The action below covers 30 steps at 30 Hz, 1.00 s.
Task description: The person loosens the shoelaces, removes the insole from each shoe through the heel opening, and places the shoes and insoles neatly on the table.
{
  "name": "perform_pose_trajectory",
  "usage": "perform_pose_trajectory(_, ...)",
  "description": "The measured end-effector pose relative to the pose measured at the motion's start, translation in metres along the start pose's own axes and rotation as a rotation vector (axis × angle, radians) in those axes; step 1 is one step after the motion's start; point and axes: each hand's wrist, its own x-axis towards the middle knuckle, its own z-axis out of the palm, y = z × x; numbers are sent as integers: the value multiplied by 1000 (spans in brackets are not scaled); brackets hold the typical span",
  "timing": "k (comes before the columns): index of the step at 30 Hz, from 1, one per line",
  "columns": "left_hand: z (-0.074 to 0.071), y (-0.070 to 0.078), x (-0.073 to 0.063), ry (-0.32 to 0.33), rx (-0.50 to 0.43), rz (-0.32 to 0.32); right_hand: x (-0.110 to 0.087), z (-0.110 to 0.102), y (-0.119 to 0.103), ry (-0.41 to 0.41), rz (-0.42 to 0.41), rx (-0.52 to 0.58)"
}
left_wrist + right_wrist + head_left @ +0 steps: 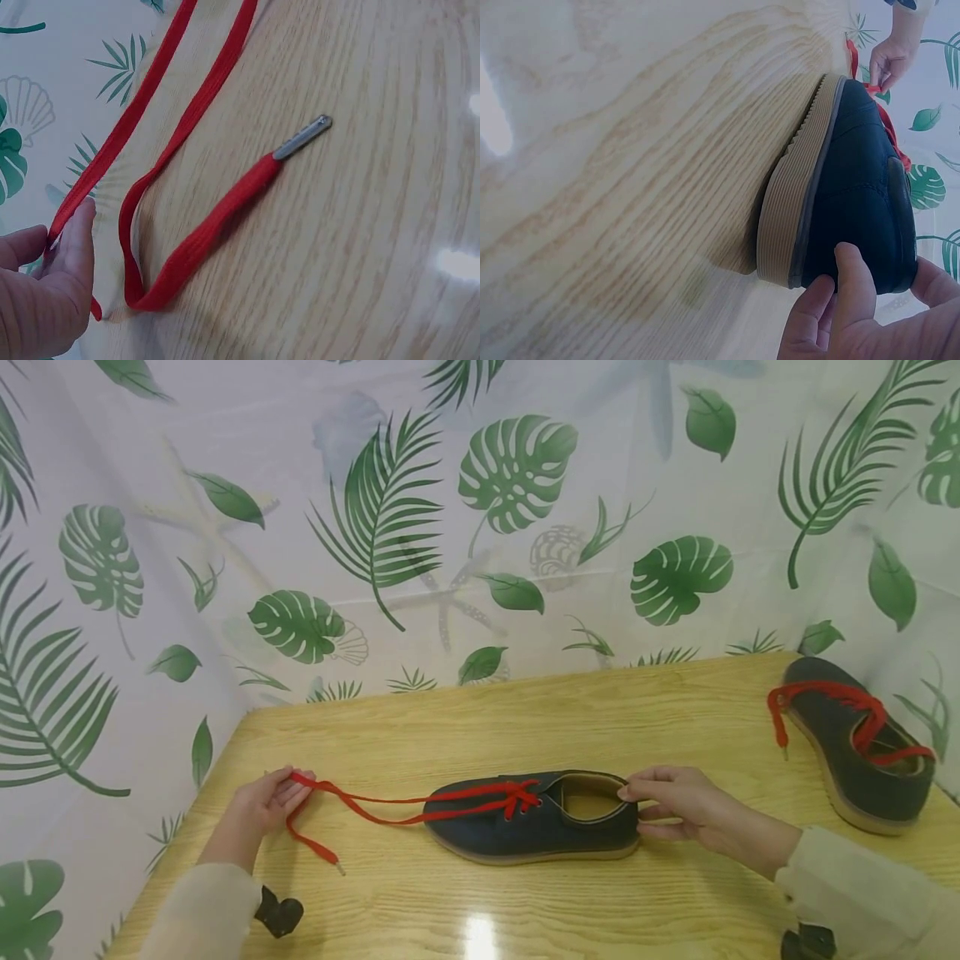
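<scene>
A dark navy shoe [480,837] with a tan sole lies sideways across the table, toe to the left. My right hand [693,806] grips its heel, thumb at the collar and fingers against the back, as the right wrist view also shows on the heel [859,225]. From the eyelets the red shoelace [450,794] stretches in two strands over the toe. At the left, my left hand [264,802] pinches one strand between thumb and fingers. Beside that hand, in the left wrist view, the other strand [199,240] bends on the table, its metal tip [304,137] pointing away.
A second navy shoe [873,760] stands at the far right, red lace [832,693] draped loosely over it. The wooden table [525,718] meets a leaf-printed cloth [465,552] at the back and left.
</scene>
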Motion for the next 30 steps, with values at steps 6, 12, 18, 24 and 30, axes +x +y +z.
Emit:
perform_pose_trajectory(6, -3, -2, -2, -44, 159, 48, 0, 0, 0, 0, -1, 4)
perform_pose_trajectory(12, 0, -5, -2, -171, 330, 54, -1, 0, 0, 0, 1, 10)
perform_pose_trajectory(18, 13, -12, -1, -275, 393, 22, 0, 0, 0, 3, 2, 10)
perform_pose_trajectory(24, 27, -18, -2, -325, 416, 9, 0, 1, 0, 6, 5, 10)
perform_pose_trajectory(30, 42, -26, -2, -370, 503, -4, 1, 1, 1, 8, 6, 10)
